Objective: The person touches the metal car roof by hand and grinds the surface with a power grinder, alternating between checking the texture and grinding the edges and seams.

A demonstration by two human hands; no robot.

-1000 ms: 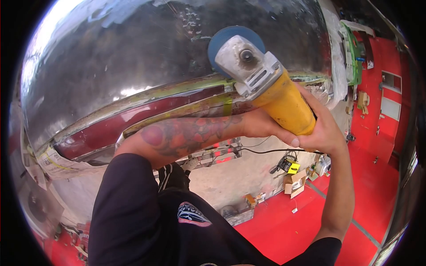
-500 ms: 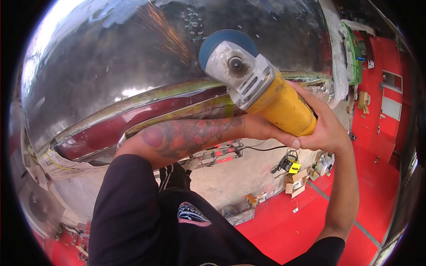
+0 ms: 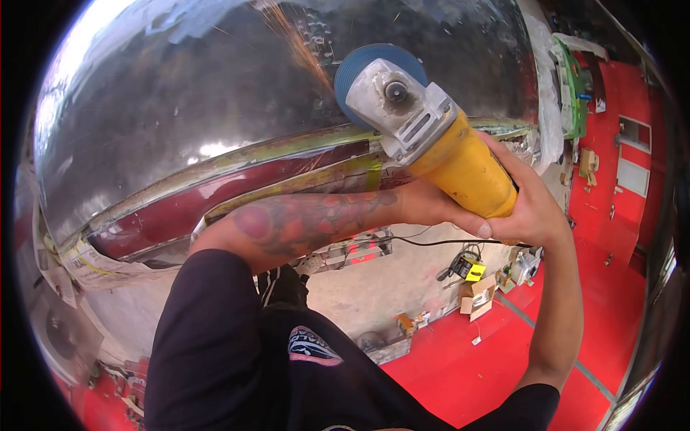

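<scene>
A yellow angle grinder [image 3: 471,169] with a grey metal head and a blue disc [image 3: 381,61] lies over a dark, glossy curved panel [image 3: 237,79]. Orange sparks fly from the disc's left side toward the upper left. My right hand [image 3: 535,205] is wrapped round the rear of the yellow body. My left hand [image 3: 438,208], at the end of the tattooed forearm, holds the body from beneath; its thumb shows, while most of its fingers are hidden by the tool. Below the panel runs a dark red strip [image 3: 237,197] edged with worn yellow-green trim.
Masking paper [image 3: 100,266] lines the panel's lower left edge. A black cord runs behind my wrists. On the red floor [image 3: 445,373] are an open cardboard box [image 3: 477,297] and a yellow-marked black device [image 3: 473,271]. A green object [image 3: 573,90] stands at the upper right.
The grinder and both hands have shifted slightly to the right along the panel. The spark stream has moved right with the disc. Both hands keep their hold.
</scene>
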